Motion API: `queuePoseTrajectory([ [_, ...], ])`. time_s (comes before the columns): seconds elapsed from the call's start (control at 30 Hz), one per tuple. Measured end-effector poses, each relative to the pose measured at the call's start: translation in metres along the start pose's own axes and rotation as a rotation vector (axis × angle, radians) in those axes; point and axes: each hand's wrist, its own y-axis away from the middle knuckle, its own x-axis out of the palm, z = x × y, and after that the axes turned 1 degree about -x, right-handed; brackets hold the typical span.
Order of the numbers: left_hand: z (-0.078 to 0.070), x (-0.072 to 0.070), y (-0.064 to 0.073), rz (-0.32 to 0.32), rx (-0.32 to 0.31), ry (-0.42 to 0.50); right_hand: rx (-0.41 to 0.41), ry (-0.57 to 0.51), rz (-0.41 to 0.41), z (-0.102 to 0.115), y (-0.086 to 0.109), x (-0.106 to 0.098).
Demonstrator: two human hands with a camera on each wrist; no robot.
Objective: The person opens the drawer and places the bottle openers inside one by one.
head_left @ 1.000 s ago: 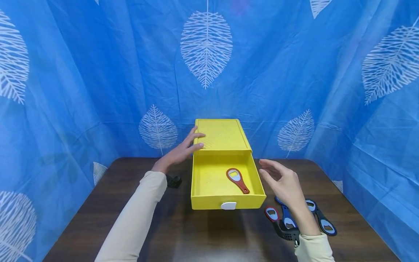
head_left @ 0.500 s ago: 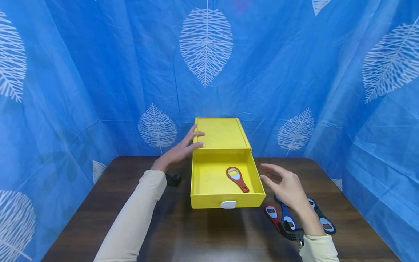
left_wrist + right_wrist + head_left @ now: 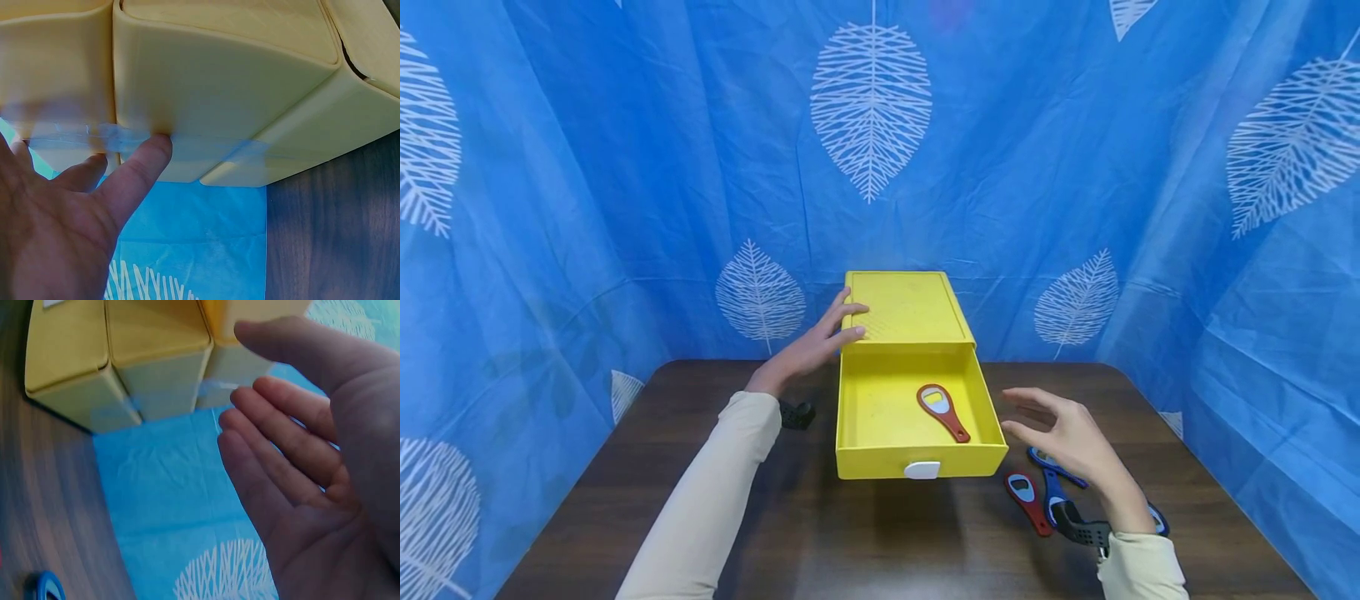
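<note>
Head view: my right hand (image 3: 1067, 437) hangs empty, fingers loosely bent; red paddle-shaped bottle opener with metal head (image 3: 943, 412) lies left of it, inside the pulled-out yellow plastic drawer (image 3: 876, 463). My left hand (image 3: 812, 348), fingers extended, touches the boxy yellow plastic cabinet (image 3: 910, 308); I'd brace there against sliding.

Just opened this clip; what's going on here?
A person has their left hand against the left side of a yellow drawer unit, whose top drawer is pulled open. One red bottle opener lies inside it. The right hand holds nothing and is just right of the open drawer. More bottle openers, one red and others blue, lie on the dark table around there, partly hidden by that arm.
</note>
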Motion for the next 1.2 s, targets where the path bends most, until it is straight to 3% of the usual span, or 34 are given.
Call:
queuePoseTrajectory([
  [0.3,0.001,0.001,0.001,-0.013,-0.008,-0.011,0.063,0.019,0.092,-0.019,0.006,-0.01],
  [0.57,0.001,0.002,0.003,-0.009,0.004,-0.011,0.081,0.01,0.178,-0.035,0.006,-0.004],
  [0.8,0.0,0.002,0.004,-0.014,0.003,-0.024,0.159,0.028,0.242,-0.042,0.007,0.0],
  [1.2,0.0,0.002,0.004,-0.018,0.004,-0.029,0.15,0.002,0.28,-0.052,0.011,0.015],
])
